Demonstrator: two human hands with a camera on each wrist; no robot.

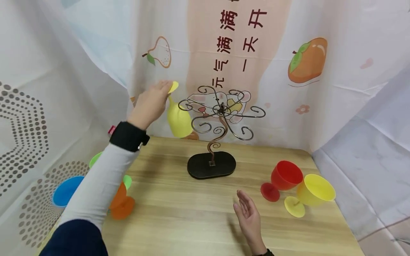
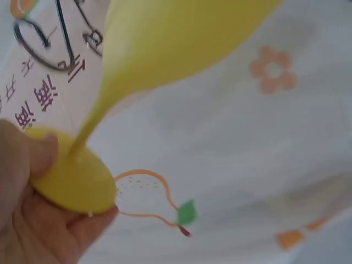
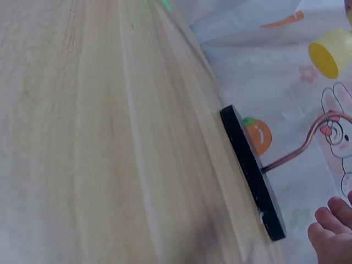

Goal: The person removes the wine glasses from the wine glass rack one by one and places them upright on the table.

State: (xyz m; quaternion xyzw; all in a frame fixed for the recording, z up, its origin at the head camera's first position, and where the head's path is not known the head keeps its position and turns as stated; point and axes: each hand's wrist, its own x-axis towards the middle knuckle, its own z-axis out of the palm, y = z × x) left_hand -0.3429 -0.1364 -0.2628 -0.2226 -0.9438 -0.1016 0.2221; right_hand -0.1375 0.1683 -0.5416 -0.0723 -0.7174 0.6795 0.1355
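Note:
My left hand [image 1: 152,103] pinches the round foot of a yellow plastic goblet [image 1: 180,121], which hangs upside down in the air. In the left wrist view, thumb and fingers hold the rim of that foot [image 2: 82,181]. Just right of the goblet stands a metal rack [image 1: 221,110] with several curled wire arms, a twisted copper-coloured stem and a black oval base [image 1: 211,165]. Over the table's front part, my right hand [image 1: 249,218] is held with its fingers loosely extended and nothing in it.
On the right stand a red goblet [image 1: 286,176] and another yellow goblet [image 1: 315,190]. At the left, partly behind my left arm, are a blue cup [image 1: 65,192], an orange goblet [image 1: 123,206] and some green pieces [image 1: 127,181]. A printed curtain [image 1: 256,81] hangs behind the wooden table [image 1: 179,213].

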